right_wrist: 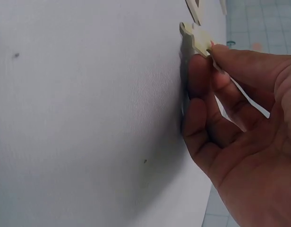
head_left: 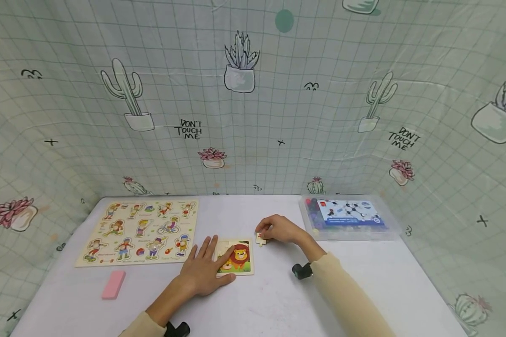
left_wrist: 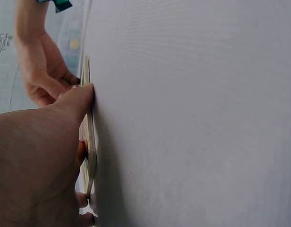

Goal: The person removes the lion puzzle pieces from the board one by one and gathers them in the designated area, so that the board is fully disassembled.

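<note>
A small wooden lion puzzle (head_left: 244, 267) lies on the white table, part of its picture at the left bare wood or covered by fingers. Spread over its left side, my left hand (head_left: 203, 271) rests with straight fingers, the thumb along the near edge. In the left wrist view the thumb reaches the puzzle's side edge (left_wrist: 91, 142). Just right of the puzzle, my right hand (head_left: 280, 229) pinches a pale jigsaw piece (head_left: 260, 240) between thumb and fingers. The right wrist view shows this piece (right_wrist: 197, 37) tilted close over the table, with a little red on its face.
A large wooden board of sports figures (head_left: 139, 231) lies at the left, with a pink block (head_left: 114, 284) in front of it. A clear plastic case (head_left: 350, 217) of coloured parts stands at the back right. Patterned cloth (head_left: 253, 117) hangs behind the table.
</note>
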{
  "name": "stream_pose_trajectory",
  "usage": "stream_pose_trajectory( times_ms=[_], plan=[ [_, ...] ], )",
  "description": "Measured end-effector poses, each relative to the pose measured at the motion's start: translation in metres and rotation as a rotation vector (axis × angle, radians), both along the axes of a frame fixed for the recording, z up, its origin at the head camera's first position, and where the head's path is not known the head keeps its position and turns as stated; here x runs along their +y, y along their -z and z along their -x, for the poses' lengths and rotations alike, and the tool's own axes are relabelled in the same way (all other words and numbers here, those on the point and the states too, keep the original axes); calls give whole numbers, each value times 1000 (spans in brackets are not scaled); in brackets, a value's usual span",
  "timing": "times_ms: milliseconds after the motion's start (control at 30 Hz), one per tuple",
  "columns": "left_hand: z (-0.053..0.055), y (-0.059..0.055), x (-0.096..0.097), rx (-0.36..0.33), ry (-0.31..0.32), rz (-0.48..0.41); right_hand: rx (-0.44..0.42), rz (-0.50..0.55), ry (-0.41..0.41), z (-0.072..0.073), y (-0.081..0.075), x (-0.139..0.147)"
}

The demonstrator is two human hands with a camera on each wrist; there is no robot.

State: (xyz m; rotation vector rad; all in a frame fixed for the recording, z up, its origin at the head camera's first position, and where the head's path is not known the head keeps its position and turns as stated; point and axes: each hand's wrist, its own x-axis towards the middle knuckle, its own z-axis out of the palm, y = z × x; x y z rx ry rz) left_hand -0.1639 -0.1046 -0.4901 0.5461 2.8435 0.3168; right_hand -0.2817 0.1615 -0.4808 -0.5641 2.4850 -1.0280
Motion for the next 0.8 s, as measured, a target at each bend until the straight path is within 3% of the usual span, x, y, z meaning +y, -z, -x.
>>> stream_pose_trajectory(
  times_ms=[600,800],
  plan=[
    [0,1,-1,-19,12,-27,126,-179,-77,-7,-2,-13],
    [0,3,1,-29,4,-42,135,-183,-79,-7,-2,-11]
  ],
)
